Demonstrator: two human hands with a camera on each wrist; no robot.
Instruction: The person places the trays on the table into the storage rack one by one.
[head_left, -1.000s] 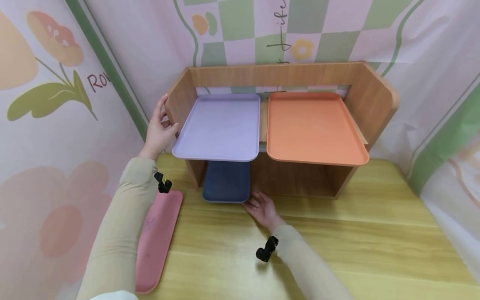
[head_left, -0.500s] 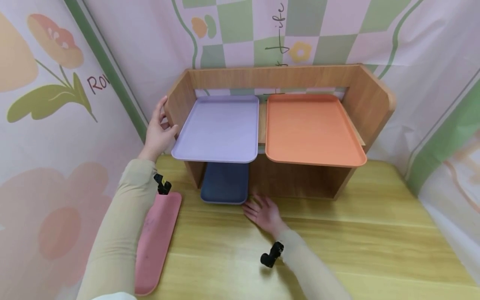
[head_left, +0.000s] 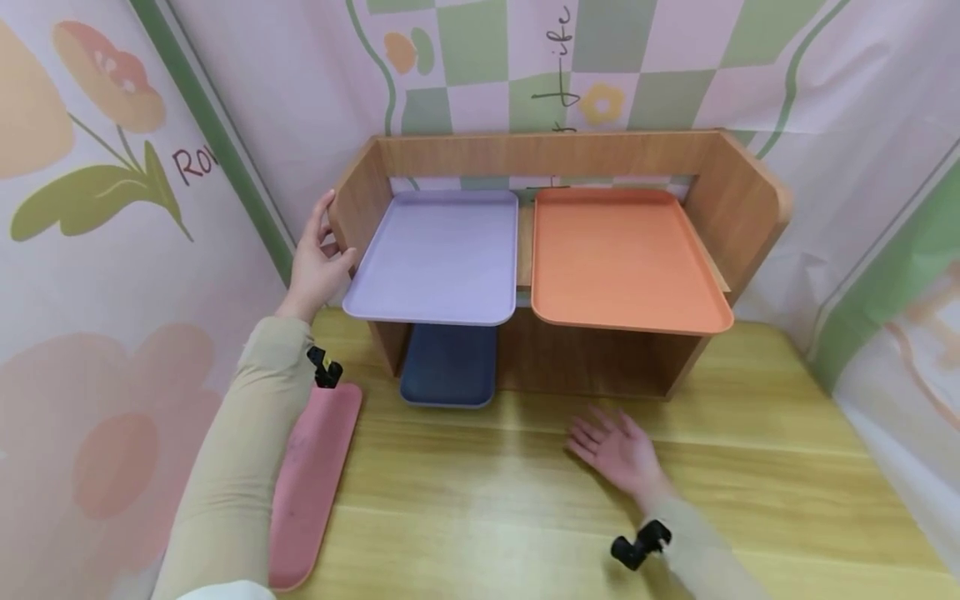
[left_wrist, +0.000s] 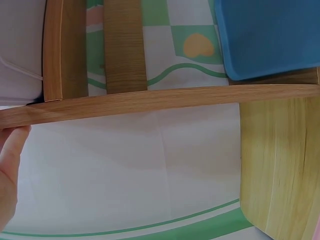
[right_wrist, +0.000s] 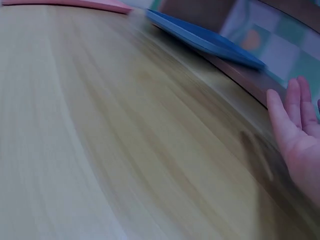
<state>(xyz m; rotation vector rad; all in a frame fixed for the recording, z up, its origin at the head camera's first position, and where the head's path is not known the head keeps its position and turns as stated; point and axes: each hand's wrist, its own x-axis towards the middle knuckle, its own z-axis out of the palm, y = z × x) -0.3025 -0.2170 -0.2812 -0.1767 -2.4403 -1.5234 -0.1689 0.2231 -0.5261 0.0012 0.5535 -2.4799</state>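
My left hand (head_left: 313, 265) holds the left side panel of a wooden desktop shelf (head_left: 547, 154); in the left wrist view the thumb (left_wrist: 12, 152) touches the panel's edge, and the other fingers are out of sight there. On the upper level lie a lilac tray (head_left: 442, 254) and an orange tray (head_left: 626, 258), both jutting out in front. A dark blue tray (head_left: 450, 367) sits in the lower left part, its front sticking out over the table. Palm up, my right hand (head_left: 618, 454) is apart from the blue tray and holds nothing, its fingers extended.
A long pink tray (head_left: 315, 492) lies on the wooden table (head_left: 465, 500) at the left, partly under my left forearm. Printed curtains (head_left: 247, 100) hang close behind the shelf and on both sides.
My right hand has left the blue tray's front right corner and moved right and nearer to me. The left hand stays at the side panel; the trays look unmoved.
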